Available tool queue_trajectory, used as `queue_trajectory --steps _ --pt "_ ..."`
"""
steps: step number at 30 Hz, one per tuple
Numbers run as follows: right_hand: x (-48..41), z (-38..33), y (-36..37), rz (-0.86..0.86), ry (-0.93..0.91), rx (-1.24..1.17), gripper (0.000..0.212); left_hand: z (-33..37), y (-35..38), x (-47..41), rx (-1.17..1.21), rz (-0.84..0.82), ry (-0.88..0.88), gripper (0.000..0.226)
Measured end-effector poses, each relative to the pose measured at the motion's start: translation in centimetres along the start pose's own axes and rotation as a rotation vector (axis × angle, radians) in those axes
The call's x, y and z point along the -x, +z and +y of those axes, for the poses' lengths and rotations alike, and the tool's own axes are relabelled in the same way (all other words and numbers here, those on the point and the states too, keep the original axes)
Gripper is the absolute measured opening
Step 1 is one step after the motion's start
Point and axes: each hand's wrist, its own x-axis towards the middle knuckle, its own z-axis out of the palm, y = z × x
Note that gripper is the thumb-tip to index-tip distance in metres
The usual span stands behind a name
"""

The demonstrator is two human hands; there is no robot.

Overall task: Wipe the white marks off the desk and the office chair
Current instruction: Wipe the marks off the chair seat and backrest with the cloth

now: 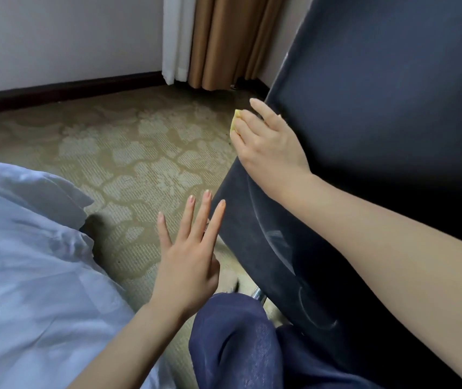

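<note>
sponge (235, 122), yellow, pinned against the office chair (378, 94) edge under the right grip (266, 141), fingers laid flat on it. white marks (276, 238) curve along the seat side lower down. left grip (187, 265) hovers over the carpet (128, 153), fingers spread apart, holding nothing.

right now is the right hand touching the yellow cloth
Touching. Head view: fingers of the right hand lie over the yellow cloth, pressing it against the edge of the chair.
</note>
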Motion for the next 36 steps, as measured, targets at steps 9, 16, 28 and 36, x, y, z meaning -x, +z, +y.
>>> queue_trajectory --steps 9,16,28,36 --pt "4.2 -6.3 2.3 -0.008 -0.222 -0.142 0.05 -0.3 -0.3 -2.2 0.05 -0.053 -0.053 0.092" --pt "10.8 -4.6 1.2 0.034 -0.461 -0.194 0.042 2.3 -1.7 -5.9 0.222 -0.09 0.037 0.085" --pt "14.2 10.2 -5.2 0.177 -0.09 -0.166 0.041 4.6 -1.7 -8.0 0.266 -0.266 0.111 0.083" --pt "1.7 14.6 -7.9 0.103 0.328 -0.179 0.041 3.1 -2.1 -8.2 0.218 -0.256 0.172 0.084"
